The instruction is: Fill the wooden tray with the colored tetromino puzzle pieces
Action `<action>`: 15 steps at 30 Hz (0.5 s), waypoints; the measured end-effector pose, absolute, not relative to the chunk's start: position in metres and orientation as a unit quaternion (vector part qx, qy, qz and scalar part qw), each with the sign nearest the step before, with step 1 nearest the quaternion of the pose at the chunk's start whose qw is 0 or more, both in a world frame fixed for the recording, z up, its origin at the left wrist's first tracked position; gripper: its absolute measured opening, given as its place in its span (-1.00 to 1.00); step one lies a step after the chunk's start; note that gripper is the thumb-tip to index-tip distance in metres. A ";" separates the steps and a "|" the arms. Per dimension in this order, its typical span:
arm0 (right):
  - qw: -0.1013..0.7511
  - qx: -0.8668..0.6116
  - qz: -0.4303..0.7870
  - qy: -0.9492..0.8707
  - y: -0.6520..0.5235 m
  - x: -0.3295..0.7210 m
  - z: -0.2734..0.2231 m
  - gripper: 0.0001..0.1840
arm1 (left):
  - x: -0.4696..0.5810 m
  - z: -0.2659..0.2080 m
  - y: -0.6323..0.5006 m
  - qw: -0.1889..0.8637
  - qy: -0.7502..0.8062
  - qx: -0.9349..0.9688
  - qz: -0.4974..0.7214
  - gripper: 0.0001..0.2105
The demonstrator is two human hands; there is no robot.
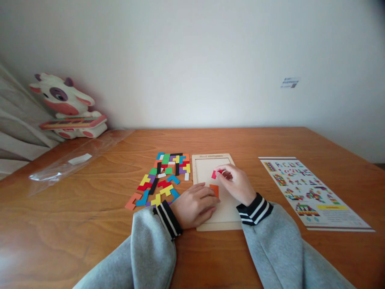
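A pink-red puzzle piece [214, 174] is pinched between the thumb and fingers of my right hand [237, 182], above the upper middle of a pale wooden puzzle tray [210, 226]. My left hand [195, 204] lies palm down across the tray's left side, its fingers loosely bent and a little apart. An orange puzzle piece [214, 190] shows by the left fingertips, partly covered by them; whether they press on it is unclear. Left of the tray, many colored puzzle pieces [166, 190] lie loose on the table, some partly hidden behind my left wrist.
A printed pattern sheet [315, 194] lies to the right on the wooden table [102, 224]. At the back left stand a toy cow with a keyboard [72, 106] and a clear plastic bag [75, 160]. A white wall [192, 72] rises behind the table.
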State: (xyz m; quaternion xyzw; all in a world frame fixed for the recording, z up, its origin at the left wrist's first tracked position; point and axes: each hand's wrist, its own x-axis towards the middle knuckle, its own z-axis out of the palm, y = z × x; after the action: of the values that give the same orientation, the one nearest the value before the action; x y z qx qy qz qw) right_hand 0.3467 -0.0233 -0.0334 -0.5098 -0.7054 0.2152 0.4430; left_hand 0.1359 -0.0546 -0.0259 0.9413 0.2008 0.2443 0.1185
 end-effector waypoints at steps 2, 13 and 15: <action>0.438 -0.508 0.227 -0.706 -0.025 0.343 -0.034 -0.84 | 0.136 -0.026 -0.054 0.095 0.199 0.943 0.248 -0.76; 0.410 -0.497 0.262 -0.719 -0.028 0.337 -0.036 -0.84 | 0.138 -0.026 -0.054 0.074 0.152 0.949 0.265 -0.77; 0.404 -0.486 0.258 -0.731 -0.029 0.338 -0.036 -0.84 | 0.138 -0.026 -0.054 0.074 0.156 0.949 0.264 -0.77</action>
State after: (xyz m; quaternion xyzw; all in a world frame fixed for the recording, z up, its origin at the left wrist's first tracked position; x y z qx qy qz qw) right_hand 0.3378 -0.0288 -0.0359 -0.4863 -0.7309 0.2579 0.4035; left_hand 0.1380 -0.0538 -0.0256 0.9490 0.1559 0.2639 0.0737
